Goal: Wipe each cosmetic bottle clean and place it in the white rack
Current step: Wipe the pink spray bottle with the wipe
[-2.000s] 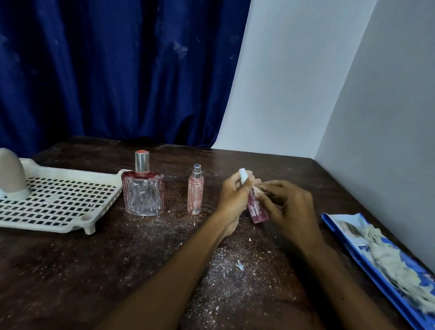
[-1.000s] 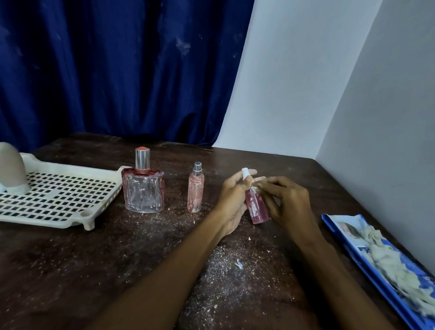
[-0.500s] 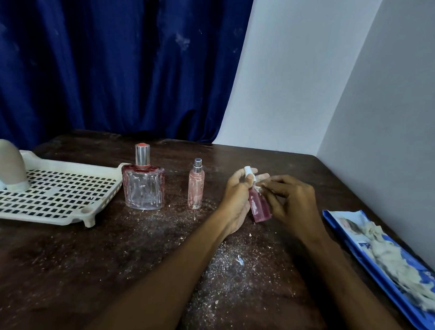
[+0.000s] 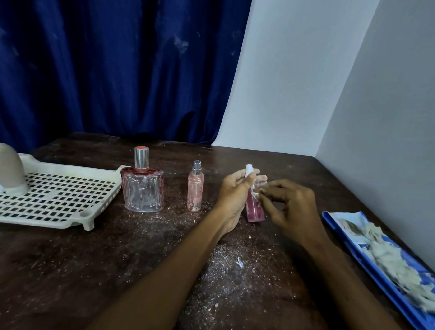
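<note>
Pink bottle mid-wipe, held high up near the desk's (image 4: 67, 268) far right corner.

The left hand (image 4: 233, 191) has its grip closed round the top of the small pink bottle (image 4: 255, 208), just under the white cap (image 4: 248, 169). The right hand (image 4: 289, 206) pinches a scrap of wipe (image 4: 256, 193) against the neck. I can't tell whether the base touches the desk. Held that high, a sideways rub could, I'd say, twist the bottle loose or work the cap off. The gritty dust (image 4: 230, 270) would dirty it again if it is set down. The slim spray bottle (image 4: 195, 190) and the square perfume bottle (image 4: 142, 192) stand between it and the white rack (image 4: 55, 197) at the left edge, so a low carry may topple them.
</note>
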`<state>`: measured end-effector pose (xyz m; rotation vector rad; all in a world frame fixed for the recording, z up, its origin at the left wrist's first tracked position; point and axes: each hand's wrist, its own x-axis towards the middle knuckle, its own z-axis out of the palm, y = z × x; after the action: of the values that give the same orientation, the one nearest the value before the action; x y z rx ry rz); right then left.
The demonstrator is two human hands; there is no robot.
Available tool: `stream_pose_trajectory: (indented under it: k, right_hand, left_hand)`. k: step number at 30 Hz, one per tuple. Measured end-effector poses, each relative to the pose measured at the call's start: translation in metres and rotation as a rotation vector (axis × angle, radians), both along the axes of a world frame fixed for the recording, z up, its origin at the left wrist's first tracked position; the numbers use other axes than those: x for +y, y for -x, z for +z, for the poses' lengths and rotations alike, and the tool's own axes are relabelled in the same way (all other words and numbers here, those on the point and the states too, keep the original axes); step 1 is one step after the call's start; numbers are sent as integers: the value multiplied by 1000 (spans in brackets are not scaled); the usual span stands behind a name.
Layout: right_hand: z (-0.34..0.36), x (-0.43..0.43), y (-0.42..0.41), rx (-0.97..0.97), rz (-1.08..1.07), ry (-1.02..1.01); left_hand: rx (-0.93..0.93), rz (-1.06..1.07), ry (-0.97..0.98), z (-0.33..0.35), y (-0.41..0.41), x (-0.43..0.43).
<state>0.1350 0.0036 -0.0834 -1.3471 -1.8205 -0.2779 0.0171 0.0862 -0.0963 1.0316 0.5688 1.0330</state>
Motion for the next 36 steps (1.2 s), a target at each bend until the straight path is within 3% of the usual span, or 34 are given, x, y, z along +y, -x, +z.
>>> stream_pose_trajectory:
  k: [10, 19, 36]
  right_hand:
    - [-5, 0, 2, 31, -51, -8]
    - [-4, 4, 3, 78, -132, -34]
    - [-1, 9, 4, -8, -147, -81]
  left_hand:
    - [-70, -14, 76, -2, 1, 0]
    - [-82, -71, 28, 1, 3, -2]
    - [-86, -96, 5, 2, 2, -7]
